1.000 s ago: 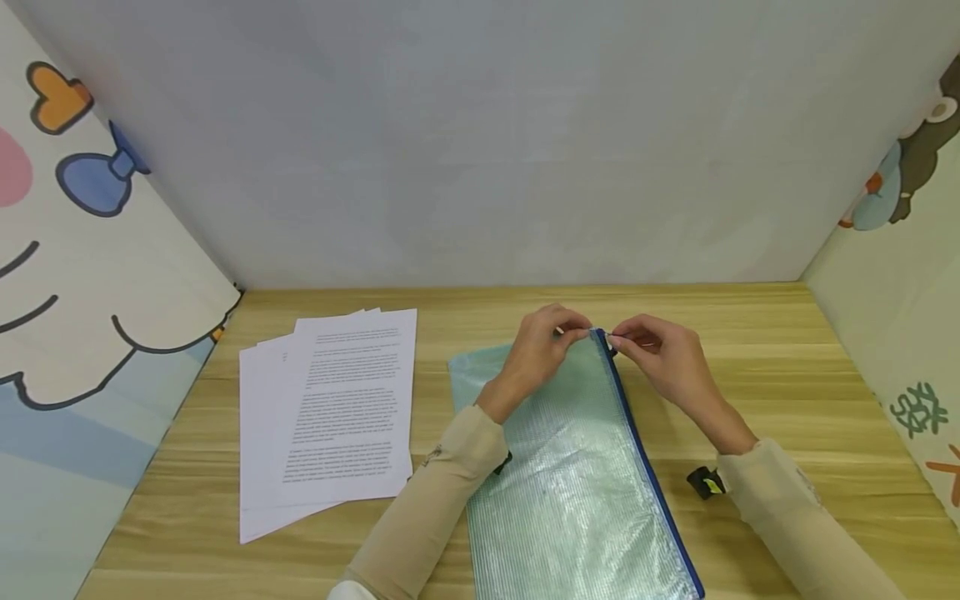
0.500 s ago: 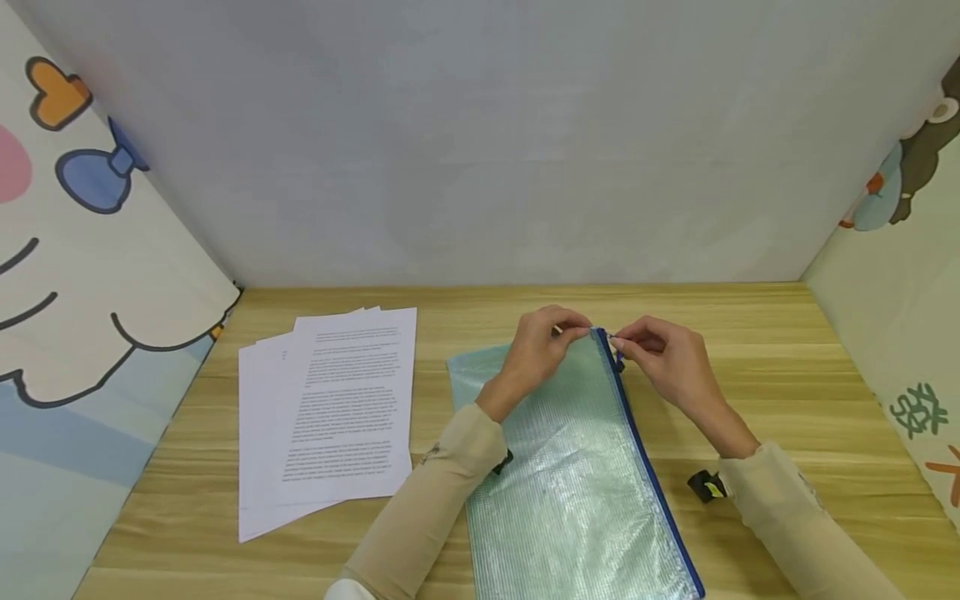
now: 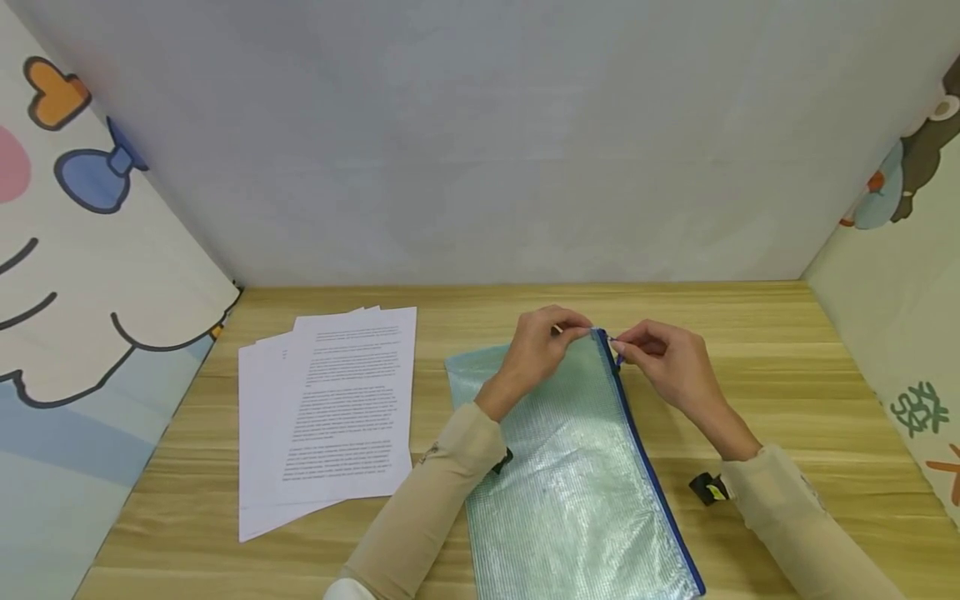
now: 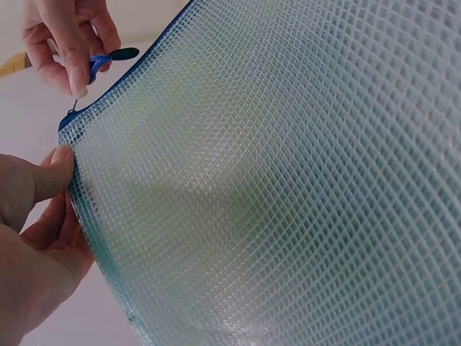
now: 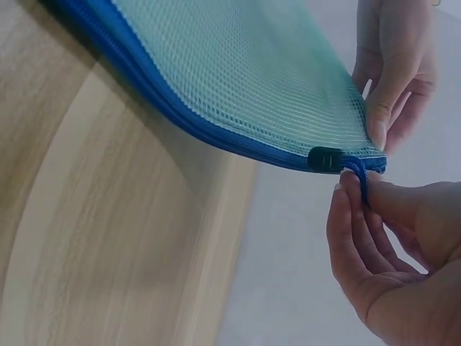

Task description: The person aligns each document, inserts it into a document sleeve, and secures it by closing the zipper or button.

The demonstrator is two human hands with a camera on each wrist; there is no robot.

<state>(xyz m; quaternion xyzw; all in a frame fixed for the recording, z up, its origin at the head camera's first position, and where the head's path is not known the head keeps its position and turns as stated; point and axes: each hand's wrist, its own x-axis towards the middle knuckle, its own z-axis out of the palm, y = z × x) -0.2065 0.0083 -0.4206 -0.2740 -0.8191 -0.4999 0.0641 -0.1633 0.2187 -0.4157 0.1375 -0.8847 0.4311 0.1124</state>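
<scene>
A pale green mesh zipper pouch [image 3: 570, 467] lies on the table with its far corner lifted. Its blue zipper [image 3: 645, 462] runs down the right edge. At that far corner my left hand [image 3: 538, 350] pinches the pouch edge between thumb and fingers. Just right of it, my right hand [image 3: 671, 358] pinches the zipper pull, whose blue cord [image 5: 358, 170] and dark tab [image 5: 325, 159] hang by the fingertips. In the left wrist view the slider [image 4: 70, 115] sits at the very end of the zipper, and the zipper looks closed along its visible length.
Several printed paper sheets [image 3: 348, 408] lie in an overlapping stack left of the pouch. The wooden table [image 3: 787, 358] meets a grey back wall [image 3: 517, 167]. Panels with cartoon drawings stand at the left and right sides.
The right hand has shifted very slightly right and toward the body, and the blue cord now shows below its fingers. The left hand keeps its pinch on the corner.
</scene>
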